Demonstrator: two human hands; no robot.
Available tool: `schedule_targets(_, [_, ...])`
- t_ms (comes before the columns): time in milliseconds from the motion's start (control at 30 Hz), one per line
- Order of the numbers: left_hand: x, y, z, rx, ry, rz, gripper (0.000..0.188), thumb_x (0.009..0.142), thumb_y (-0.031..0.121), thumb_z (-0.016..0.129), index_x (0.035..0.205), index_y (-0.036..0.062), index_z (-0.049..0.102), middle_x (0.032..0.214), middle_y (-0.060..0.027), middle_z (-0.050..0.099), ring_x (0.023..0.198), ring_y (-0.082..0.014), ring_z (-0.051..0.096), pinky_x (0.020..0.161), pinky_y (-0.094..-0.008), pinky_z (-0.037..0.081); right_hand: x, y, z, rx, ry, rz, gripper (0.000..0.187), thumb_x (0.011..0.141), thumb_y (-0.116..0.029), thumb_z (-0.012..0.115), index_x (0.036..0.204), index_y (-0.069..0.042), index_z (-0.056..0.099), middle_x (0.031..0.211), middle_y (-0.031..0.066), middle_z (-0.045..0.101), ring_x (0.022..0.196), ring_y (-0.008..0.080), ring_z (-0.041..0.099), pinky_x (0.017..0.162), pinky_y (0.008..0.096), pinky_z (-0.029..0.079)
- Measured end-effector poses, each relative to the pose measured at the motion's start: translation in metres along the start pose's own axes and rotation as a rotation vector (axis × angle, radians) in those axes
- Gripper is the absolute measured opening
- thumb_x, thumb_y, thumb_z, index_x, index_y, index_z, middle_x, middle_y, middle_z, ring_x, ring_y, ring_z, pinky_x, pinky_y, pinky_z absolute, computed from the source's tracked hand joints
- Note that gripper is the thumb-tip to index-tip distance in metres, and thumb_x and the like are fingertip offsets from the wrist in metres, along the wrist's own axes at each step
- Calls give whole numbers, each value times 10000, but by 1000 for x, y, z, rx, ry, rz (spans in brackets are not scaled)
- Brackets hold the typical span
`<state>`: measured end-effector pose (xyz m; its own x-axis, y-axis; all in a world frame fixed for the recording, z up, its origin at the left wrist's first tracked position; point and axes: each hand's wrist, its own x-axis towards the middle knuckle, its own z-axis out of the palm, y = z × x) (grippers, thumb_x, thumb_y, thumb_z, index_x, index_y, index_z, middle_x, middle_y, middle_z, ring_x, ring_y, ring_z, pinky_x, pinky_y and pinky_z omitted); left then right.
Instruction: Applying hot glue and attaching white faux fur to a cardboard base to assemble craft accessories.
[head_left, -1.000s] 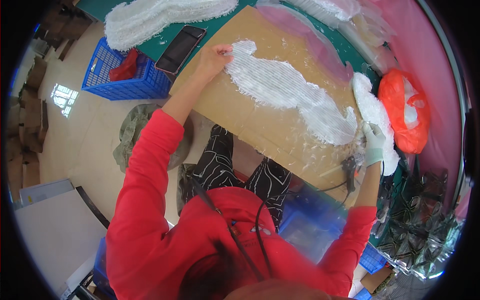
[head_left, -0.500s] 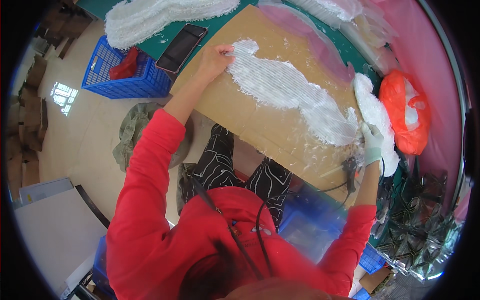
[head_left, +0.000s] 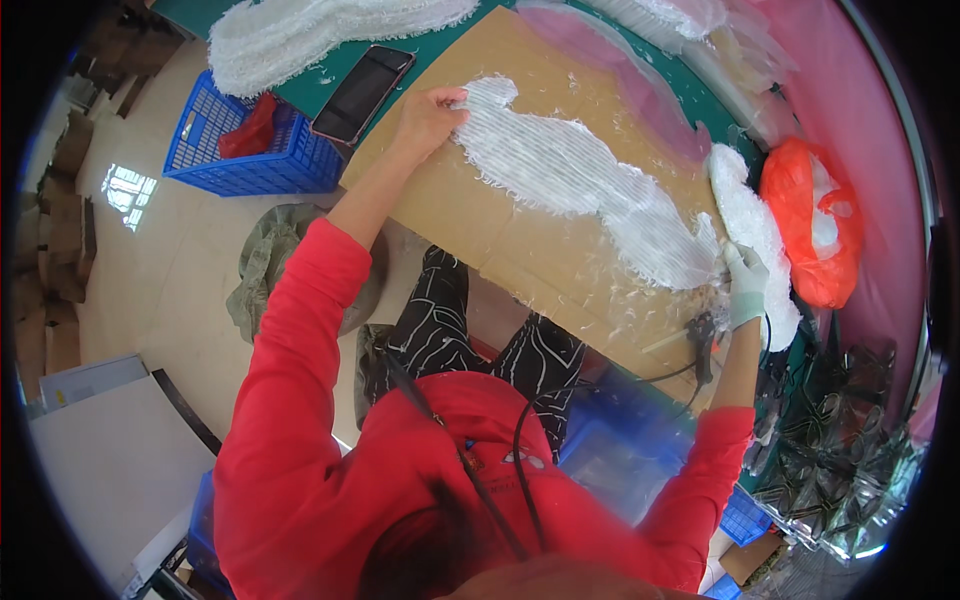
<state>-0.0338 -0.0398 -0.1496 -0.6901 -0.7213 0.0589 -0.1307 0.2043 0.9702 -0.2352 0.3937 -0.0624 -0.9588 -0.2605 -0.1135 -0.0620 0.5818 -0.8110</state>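
Note:
A long white strip of shaggy fabric with ribbed lines (head_left: 565, 170) lies across a brown cardboard sheet (head_left: 450, 220). My bare left hand (head_left: 432, 122) pinches its far left end between thumb and fingers. At the near right end, my right hand (head_left: 745, 275), in a pale glove, has its fingers closed on the fabric's edge. Close by that hand, a dark corded tool (head_left: 702, 345) rests at the cardboard's edge; its kind is not clear. Loose white fibres (head_left: 630, 310) are scattered over the board.
More shaggy white fabric lies at the back left (head_left: 320, 35) and beside my right hand (head_left: 752, 215). A phone (head_left: 362, 95) is on the green table. An orange plastic bag (head_left: 815, 225) sits at the right. A blue crate (head_left: 250, 150) stands left; a black cable (head_left: 640, 380) crosses near my lap.
Almost nothing differs. Both hands keep hold of the white fabric in the same places; the view has shifted very slightly.

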Motion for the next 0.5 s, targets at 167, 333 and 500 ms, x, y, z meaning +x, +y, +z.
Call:
schedule_targets(167, [0,0,0,-37,-2,11,334,660,34,688,985,-19,631,903,-86,647,745,-123,565,667,-244,454,3,3,-1,-6,2,-8,283,799,-266,640,916,-9,615,610,-4,537,447,60,446,397,204,355])
schedule_targets(333, [-1,1,0,-5,2,7,332,655,33,692,978,-18,634,892,-84,647,742,-124,562,663,-245,454,6,7,0,27,4,-7,248,825,-276,613,907,-42,611,613,-32,529,458,37,407,417,188,293])
schedule_targets(500, [-3,6,0,18,6,15,325,653,30,693,969,-17,636,886,-83,647,741,-124,561,662,-248,455,6,8,-1,-1,-7,-7,258,815,-265,624,916,-28,615,616,-23,533,463,47,425,415,198,322])
